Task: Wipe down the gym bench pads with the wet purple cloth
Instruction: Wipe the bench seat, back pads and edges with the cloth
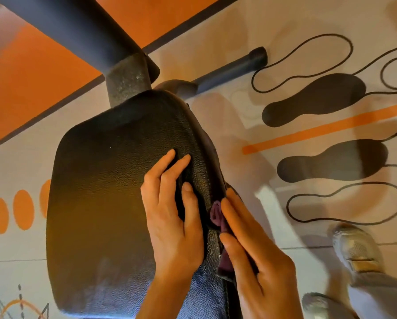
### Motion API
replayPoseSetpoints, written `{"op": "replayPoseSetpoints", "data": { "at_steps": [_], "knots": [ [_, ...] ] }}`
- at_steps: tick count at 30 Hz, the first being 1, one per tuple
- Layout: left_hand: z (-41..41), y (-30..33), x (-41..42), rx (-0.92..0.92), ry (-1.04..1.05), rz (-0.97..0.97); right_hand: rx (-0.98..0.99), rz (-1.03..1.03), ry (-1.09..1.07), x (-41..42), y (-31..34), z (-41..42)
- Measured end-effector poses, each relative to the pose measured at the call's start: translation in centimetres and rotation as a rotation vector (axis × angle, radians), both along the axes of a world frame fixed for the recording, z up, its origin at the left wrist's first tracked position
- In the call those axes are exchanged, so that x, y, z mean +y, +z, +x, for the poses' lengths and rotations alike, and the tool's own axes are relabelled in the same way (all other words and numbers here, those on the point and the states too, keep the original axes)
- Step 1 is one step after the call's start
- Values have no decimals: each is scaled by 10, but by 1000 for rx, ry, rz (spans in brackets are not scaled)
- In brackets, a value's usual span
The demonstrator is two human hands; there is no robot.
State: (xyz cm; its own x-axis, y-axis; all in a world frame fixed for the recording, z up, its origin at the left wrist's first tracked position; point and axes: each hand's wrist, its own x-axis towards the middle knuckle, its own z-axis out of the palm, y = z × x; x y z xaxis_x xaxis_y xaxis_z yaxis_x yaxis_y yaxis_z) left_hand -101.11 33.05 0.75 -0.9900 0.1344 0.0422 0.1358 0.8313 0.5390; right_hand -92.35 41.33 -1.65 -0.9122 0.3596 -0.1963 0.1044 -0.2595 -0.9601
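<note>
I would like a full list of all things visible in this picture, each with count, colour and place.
bench pad: one, black, textured, centre of view
purple cloth: one, purple, bunched at the pad's right edge under the right hand
metal post: one, dark grey, rising behind the pad's top
frame tube: one, dark, lying on the floor behind the pad
floor: pale, with orange areas, orange ovals at left, an orange stripe and black footprint shapes at right
shoes: two, light grey, lower right on the floor
left hand: one, fingers flat on the pad's top near its right edge
right hand: one, pressing the cloth against the pad's right side
</note>
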Motion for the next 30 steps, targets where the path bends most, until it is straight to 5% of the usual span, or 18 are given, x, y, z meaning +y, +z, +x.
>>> {"op": "replayPoseSetpoints", "data": {
  "at_steps": [6, 13, 24, 30],
  "knots": [
    [-2, -2, 0, -7, -3, -18, -68, -156, -20, 26, -6, -141],
    [-3, -2, -1, 5, -4, 15, -59, 109, -61, 1, 12, -6],
    [-3, -3, -3, -4, -12, 19, -103, -3, 144, 35, -11, -178],
    [-23, 10, -10, -67, 40, 105, -168, -23, 30, 24, 21, -62]
  ]
}}
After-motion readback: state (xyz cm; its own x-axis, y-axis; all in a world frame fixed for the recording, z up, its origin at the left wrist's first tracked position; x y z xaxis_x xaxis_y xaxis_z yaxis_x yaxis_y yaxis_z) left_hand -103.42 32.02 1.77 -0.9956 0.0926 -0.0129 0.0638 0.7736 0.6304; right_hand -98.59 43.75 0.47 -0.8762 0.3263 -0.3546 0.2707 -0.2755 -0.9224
